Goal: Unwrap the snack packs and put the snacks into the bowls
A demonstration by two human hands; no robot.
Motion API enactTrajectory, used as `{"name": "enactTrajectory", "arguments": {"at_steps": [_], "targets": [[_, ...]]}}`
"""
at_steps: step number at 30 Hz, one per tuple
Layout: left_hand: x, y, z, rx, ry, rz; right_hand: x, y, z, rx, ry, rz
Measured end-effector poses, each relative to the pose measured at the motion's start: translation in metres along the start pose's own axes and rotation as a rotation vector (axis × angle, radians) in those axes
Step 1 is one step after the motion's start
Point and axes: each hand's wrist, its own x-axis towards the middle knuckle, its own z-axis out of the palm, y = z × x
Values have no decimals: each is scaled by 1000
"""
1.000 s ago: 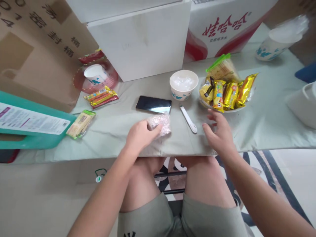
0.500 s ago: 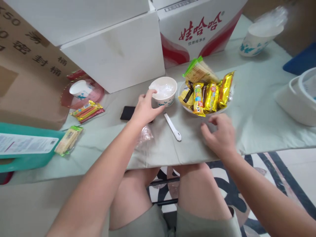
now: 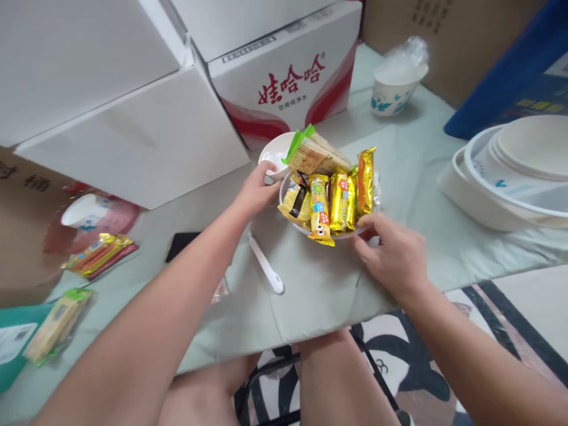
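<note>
My left hand (image 3: 256,190) is closed on the near side of a white paper bowl (image 3: 275,152), its fingertips over the rim. To the right of that sits a bowl heaped with wrapped snacks (image 3: 331,204): gold packets and a green-edged pack of crackers. My right hand (image 3: 393,251) pinches the near right rim of this snack bowl. The two bowls stand against each other, and my left thumb lies close to the snack bowl's left side. A white utility knife (image 3: 266,265) rests on the cloth below them.
White boxes (image 3: 146,130) and a red-and-white carton (image 3: 288,89) line the back. A plastic-filled paper bowl (image 3: 394,89) stands behind right, a white basin (image 3: 492,195) with stacked bowls at right. A dark phone (image 3: 181,244) and snack packets (image 3: 100,254) lie left.
My right hand has moved up to the snack bowl and taken hold of its rim. My left hand stays on the paper bowl, now closer to the snack bowl. The view has shifted right.
</note>
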Motion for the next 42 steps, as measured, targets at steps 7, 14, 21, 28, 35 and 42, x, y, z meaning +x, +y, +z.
{"name": "enactTrajectory", "arguments": {"at_steps": [7,14,21,28,35,42], "targets": [[75,51,64,-283,-240,185,-4,25,-24,-42,173,-23],[132,76,109,-339,-262,198,21,35,-39,-63,186,-157],[128,69,100,-341,-264,63,25,40,-35,82,47,-335],[119,66,88,-287,-219,-16,20,44,-18,142,27,-319],[81,73,61,-340,-130,-87,11,54,-27,330,150,-80],[32,72,34,-308,-298,-23,77,77,-10,104,56,135]]}}
